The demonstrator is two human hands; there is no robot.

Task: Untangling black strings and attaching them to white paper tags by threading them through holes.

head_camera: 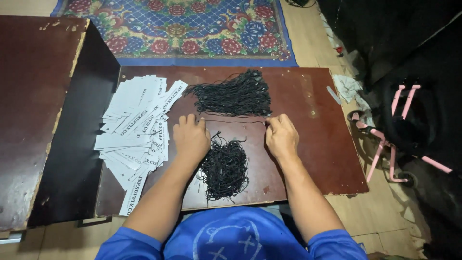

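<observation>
My left hand (pixel 190 136) and my right hand (pixel 281 135) rest on a low dark brown board (pixel 313 144). Between them a single thin black string (pixel 236 121) is stretched taut, each end pinched in closed fingers. Just beyond the string lies a bundle of black string loops (pixel 230 95), laid roughly parallel. A tangled heap of black strings (pixel 224 167) sits between my forearms. A fanned pile of white paper tags (pixel 137 130) with black printing lies left of my left hand.
A dark wooden cabinet (pixel 33 110) stands at the left. A floral blue rug (pixel 183 29) lies beyond the board. At the right are a pink metal frame (pixel 385 144) and dark cloth (pixel 414 58). Paper scraps (pixel 347 86) lie on the wooden floor.
</observation>
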